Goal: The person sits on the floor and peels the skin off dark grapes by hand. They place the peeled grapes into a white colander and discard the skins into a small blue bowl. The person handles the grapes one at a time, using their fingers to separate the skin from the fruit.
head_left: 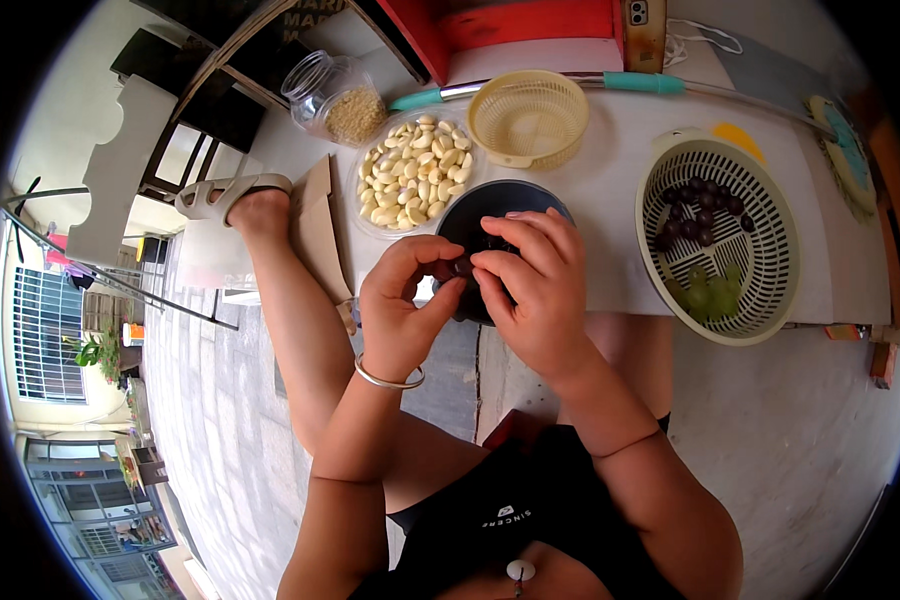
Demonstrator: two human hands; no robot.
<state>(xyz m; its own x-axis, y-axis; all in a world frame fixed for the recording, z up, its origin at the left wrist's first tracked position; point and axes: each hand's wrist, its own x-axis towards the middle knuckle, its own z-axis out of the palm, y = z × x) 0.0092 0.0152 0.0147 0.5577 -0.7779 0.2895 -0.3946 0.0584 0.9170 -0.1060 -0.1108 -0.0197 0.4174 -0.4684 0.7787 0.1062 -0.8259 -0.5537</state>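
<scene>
- Where the two hands meet over the dark bowl [490, 200], a dark grape [462, 266] sits at the fingertips, above the bowl's left part.
- The left hand [405, 300], coming over the bowl's left side, has its thumb and index finger curled in and pinching the grape; a silver bangle [390, 381] circles that wrist.
- The right hand [540, 290], over the bowl's right part, has its fingers bent, their tips right at the grape's right side; whether they grip it or only touch it, I cannot tell.
- Inside the bowl lie dark contents, mostly hidden by the hands.
- Well to the bowl's right, an oval colander [760, 250] holds loose dark grapes [705, 205] and, nearer the person, a cluster of green grapes [710, 292].
- Just beyond the bowl is a yellow plastic basket [530, 115].
- Beyond the bowl to its left, a round clear tray [395, 233] is heaped with peeled garlic cloves [415, 170]; farther out, a glass jar [318, 90] leans, partly filled with pale grains.
</scene>
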